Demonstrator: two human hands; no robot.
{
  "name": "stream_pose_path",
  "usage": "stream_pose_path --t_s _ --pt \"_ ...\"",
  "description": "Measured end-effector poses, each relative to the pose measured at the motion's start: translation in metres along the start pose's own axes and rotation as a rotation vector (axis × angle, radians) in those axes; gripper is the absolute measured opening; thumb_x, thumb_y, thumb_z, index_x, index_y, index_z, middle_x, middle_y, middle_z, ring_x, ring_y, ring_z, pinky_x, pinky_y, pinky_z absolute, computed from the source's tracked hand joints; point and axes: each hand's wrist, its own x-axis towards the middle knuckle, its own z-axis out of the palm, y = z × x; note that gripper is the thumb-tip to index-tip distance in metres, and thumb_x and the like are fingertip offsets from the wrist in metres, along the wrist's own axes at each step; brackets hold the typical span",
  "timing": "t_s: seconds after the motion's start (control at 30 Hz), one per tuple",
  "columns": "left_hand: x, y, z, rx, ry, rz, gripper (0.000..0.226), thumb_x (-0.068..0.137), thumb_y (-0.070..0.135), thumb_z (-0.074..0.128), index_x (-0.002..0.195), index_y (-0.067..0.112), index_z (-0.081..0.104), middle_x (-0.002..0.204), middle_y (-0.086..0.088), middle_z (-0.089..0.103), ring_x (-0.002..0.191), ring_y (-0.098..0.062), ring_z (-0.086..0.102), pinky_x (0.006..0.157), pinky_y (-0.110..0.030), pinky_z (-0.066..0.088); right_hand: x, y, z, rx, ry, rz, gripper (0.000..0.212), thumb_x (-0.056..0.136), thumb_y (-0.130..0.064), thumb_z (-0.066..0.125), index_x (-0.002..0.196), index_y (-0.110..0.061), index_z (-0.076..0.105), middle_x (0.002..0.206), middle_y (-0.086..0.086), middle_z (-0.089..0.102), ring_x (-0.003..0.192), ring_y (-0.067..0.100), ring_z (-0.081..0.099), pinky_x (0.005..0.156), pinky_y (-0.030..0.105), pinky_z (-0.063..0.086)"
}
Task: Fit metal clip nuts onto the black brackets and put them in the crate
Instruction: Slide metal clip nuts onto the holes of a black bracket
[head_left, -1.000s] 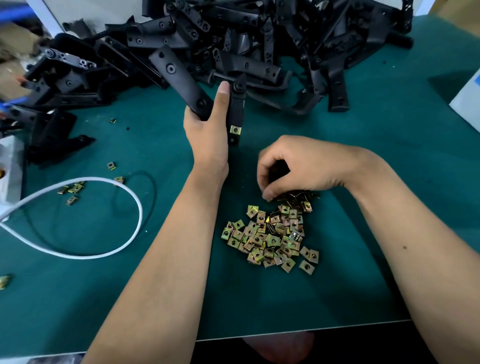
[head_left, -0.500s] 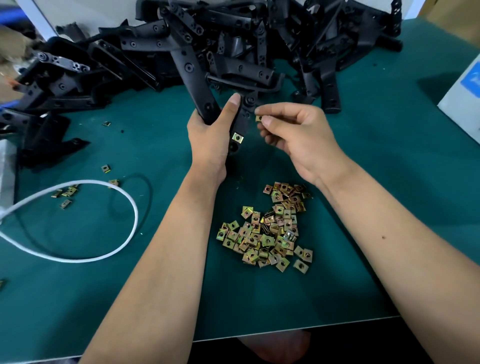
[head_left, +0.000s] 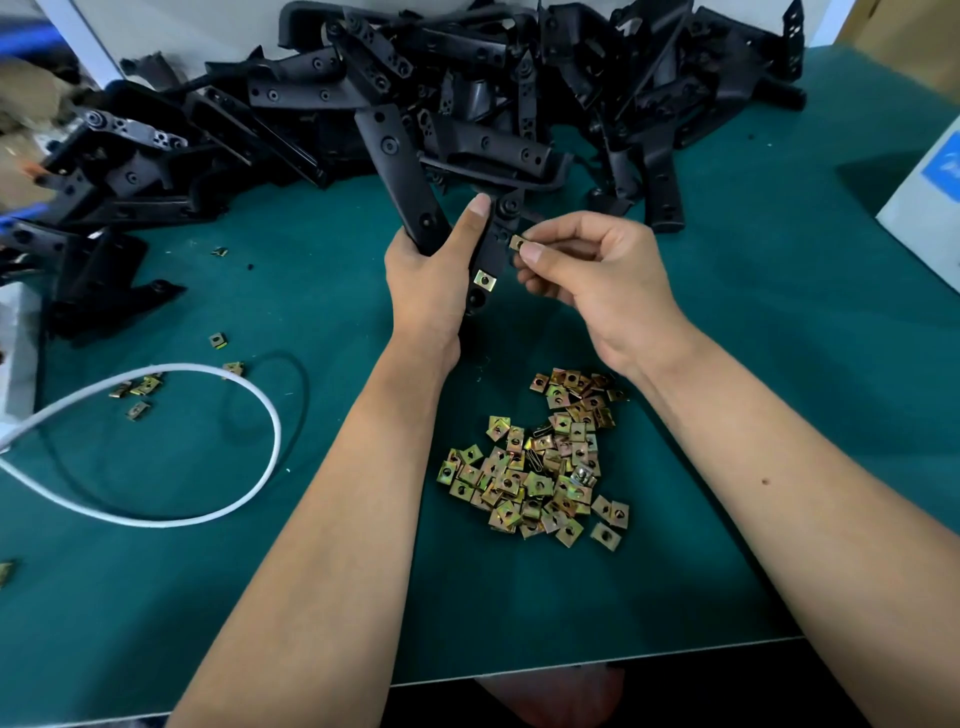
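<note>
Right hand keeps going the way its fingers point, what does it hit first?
Most likely the black bracket gripped by the left hand: the right hand pinches a clip nut right beside its edge, though depth is unclear.

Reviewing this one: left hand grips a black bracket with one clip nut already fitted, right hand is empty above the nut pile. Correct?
Not quite. The head view shows the right hand pinching a clip nut beside the bracket. The left hand does grip it, one fitted nut showing.

mat (head_left: 779, 415) R side open | bracket heap (head_left: 467, 104) blocks rear | nut pile (head_left: 540, 467) centre | cable (head_left: 208, 509) L
</note>
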Motion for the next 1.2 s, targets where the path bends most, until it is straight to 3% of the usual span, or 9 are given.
stream_pose_path --t_s 0.27,0.5,0.6,0.77,0.9,1.2 --pt "-0.007 0.004 0.004 -0.041 -0.085 -0.015 0.022 0.091 0.029 0.078 0.077 0.022 0.064 0.070 0.008 0.069 0.060 -0.007 0.064 0.047 -0.019 0.045 0.000 -0.001 0.001 0.153 -0.025 0.067 0.013 0.088 0.007 0.072 0.088 -0.006 0.074 0.081 0.010 0.073 0.072 0.020 0.070 0.069 0.026 0.057" --pt "-0.006 0.002 0.007 -0.013 -0.045 0.003 0.020 0.089 0.034 0.080 0.087 0.017 0.069 0.077 0.003 0.073 0.065 -0.009 0.068 0.049 -0.022 0.048 0.000 -0.002 0.001 0.180 -0.015 0.051 0.009 0.090 0.005 0.072 0.092 -0.004 0.073 0.076 0.004 0.073 0.072 0.018 0.069 0.069 0.025 0.057" --pt "-0.004 -0.001 0.008 0.013 -0.035 0.010 0.024 0.088 0.037 0.080 0.092 0.014 0.071 0.080 0.003 0.074 0.068 -0.011 0.068 0.053 -0.024 0.049 -0.001 0.000 0.003 0.160 0.028 0.008 0.017 0.089 0.005 0.074 0.101 -0.005 0.067 0.071 0.002 0.069 0.070 0.018 0.068 0.069 0.029 0.057" --pt "-0.005 -0.001 0.008 0.077 -0.034 0.050 0.022 0.089 0.037 0.077 0.089 0.016 0.068 0.078 0.005 0.072 0.071 -0.011 0.068 0.060 -0.029 0.051 -0.003 0.001 0.003 0.155 0.037 -0.038 0.022 0.089 0.006 0.072 0.099 -0.009 0.059 0.069 0.002 0.065 0.069 0.017 0.063 0.068 0.029 0.053" --pt "-0.006 -0.001 0.010 0.139 -0.031 0.074 0.027 0.091 0.032 0.074 0.094 0.007 0.064 0.082 -0.005 0.068 0.074 -0.016 0.066 0.068 -0.037 0.056 -0.003 0.002 0.005 0.136 0.021 -0.055 0.024 0.089 0.004 0.073 0.098 -0.012 0.057 0.069 0.000 0.063 0.070 0.016 0.059 0.068 0.028 0.051" --pt "-0.007 -0.005 0.011 0.244 -0.005 0.177 0.024 0.090 0.031 0.072 0.084 0.014 0.057 0.072 0.004 0.058 0.065 -0.008 0.057 0.061 -0.029 0.051 -0.001 0.007 0.003 0.144 0.003 -0.060 0.025 0.087 0.002 0.073 0.102 -0.011 0.058 0.068 -0.004 0.064 0.069 0.013 0.059 0.067 0.025 0.050"
